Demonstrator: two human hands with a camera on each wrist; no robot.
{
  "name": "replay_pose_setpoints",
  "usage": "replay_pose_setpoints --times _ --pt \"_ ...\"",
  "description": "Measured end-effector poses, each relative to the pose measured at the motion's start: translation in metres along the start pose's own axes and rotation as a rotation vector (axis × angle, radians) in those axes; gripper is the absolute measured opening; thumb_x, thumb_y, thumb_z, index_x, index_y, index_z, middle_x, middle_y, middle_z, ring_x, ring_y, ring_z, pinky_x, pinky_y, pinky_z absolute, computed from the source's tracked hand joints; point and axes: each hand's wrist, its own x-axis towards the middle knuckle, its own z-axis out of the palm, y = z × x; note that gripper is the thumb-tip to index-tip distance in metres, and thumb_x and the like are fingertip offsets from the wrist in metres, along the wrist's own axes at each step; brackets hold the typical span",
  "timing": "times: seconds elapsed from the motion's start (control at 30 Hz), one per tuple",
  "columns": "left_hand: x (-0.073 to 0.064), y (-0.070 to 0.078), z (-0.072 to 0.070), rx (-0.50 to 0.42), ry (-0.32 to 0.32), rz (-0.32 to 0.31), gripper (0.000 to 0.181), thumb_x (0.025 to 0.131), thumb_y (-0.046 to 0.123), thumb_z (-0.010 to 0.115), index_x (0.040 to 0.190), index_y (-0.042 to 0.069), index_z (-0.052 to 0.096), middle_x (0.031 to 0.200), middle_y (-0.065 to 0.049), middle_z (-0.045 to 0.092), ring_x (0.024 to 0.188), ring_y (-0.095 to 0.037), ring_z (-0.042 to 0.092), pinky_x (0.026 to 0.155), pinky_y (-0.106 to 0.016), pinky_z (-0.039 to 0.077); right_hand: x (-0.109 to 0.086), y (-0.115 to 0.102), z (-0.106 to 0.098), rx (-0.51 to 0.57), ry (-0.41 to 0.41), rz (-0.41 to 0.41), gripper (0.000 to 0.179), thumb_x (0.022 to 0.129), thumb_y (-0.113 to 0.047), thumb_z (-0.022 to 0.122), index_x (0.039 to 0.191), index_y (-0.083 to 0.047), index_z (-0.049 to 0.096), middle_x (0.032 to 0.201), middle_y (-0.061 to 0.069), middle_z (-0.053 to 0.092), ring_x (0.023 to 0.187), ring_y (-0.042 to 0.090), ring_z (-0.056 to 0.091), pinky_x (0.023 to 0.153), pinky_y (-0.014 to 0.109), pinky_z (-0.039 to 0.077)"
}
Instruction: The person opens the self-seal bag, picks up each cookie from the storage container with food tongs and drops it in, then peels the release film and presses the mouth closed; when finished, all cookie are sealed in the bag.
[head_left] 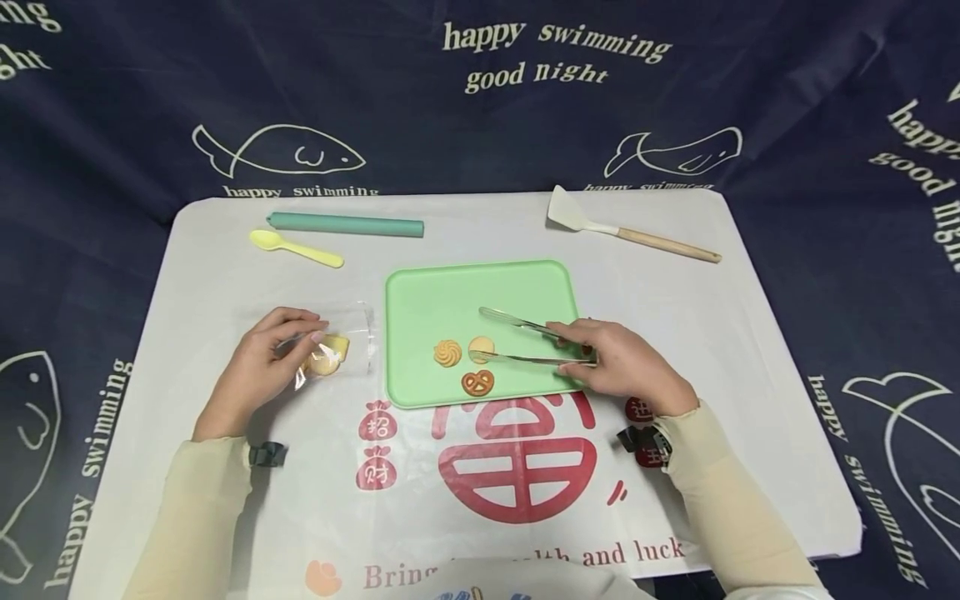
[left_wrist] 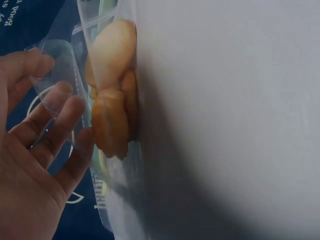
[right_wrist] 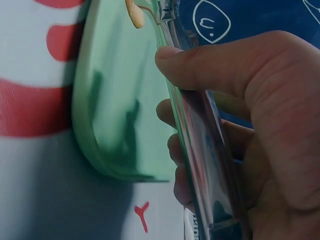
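Observation:
My left hand (head_left: 262,362) pinches the film of a clear plastic bag (head_left: 358,333) that lies left of the tray. Several golden biscuits (left_wrist: 111,122) are inside it, close to the fingertips. My right hand (head_left: 618,362) grips metal tongs (head_left: 525,360) between thumb and fingers. The tongs' arms are spread above the green tray (head_left: 465,292), and the tip of the nearer arm overlaps a round biscuit (head_left: 482,342). Whether it touches the biscuit, I cannot tell. Beside that biscuit lie a swirled biscuit (head_left: 447,353) and a brown pretzel (head_left: 477,383).
At the back left, a teal rod (head_left: 345,224) lies behind a yellow spoon (head_left: 300,248). A white spatula with a wooden handle (head_left: 667,244) rests at the back right. The white tablecloth (head_left: 315,517) carries red printing, and a dark blue curtain (head_left: 480,142) hangs behind.

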Motion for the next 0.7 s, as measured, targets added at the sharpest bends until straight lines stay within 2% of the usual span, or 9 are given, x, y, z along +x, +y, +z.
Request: replay_pose_setpoints --times 0.17,0.33,0.57,0.7 --pt "0.0 -0.001 0.001 0.012 0.008 -0.001 0.02 0.1 0.017 0.068 0.116 0.007 0.076 0.123 -0.003 0.062 0.121 -0.025 0.054 0.094 -0.049 0.043 -0.005 0.005 -0.007 -0.009 0.025 0.03 0.062 0.087 -0.021 0.083 0.143 -0.014 0.06 0.114 0.003 0.068 0.089 0.02 0.058 0.076 0.037 0.048" --pt "0.0 0.0 0.001 0.007 0.005 -0.007 0.02 0.1 0.017 0.068 0.116 0.007 0.076 0.122 -0.003 0.061 0.121 -0.026 0.054 0.096 -0.05 0.043 -0.01 0.01 -0.012 -0.02 0.05 0.061 0.062 0.087 -0.021 0.084 0.143 -0.014 0.06 0.115 0.001 0.068 0.088 0.019 0.056 0.075 0.037 0.046" --pt "0.0 0.001 0.002 -0.002 -0.011 -0.035 0.021 0.101 0.018 0.068 0.117 0.008 0.075 0.123 -0.003 0.061 0.123 -0.027 0.053 0.102 -0.057 0.044 -0.013 0.016 -0.015 -0.028 0.063 0.049 0.061 0.087 -0.019 0.083 0.143 -0.012 0.059 0.117 0.004 0.068 0.088 0.021 0.057 0.076 0.038 0.047" --pt "0.001 0.002 0.002 0.011 -0.011 -0.034 0.022 0.101 0.02 0.068 0.118 0.008 0.075 0.124 -0.002 0.061 0.122 -0.025 0.054 0.097 -0.05 0.046 -0.013 0.016 -0.014 -0.018 0.052 0.042 0.061 0.088 -0.019 0.083 0.144 -0.013 0.059 0.117 0.003 0.068 0.086 0.019 0.056 0.074 0.037 0.047"
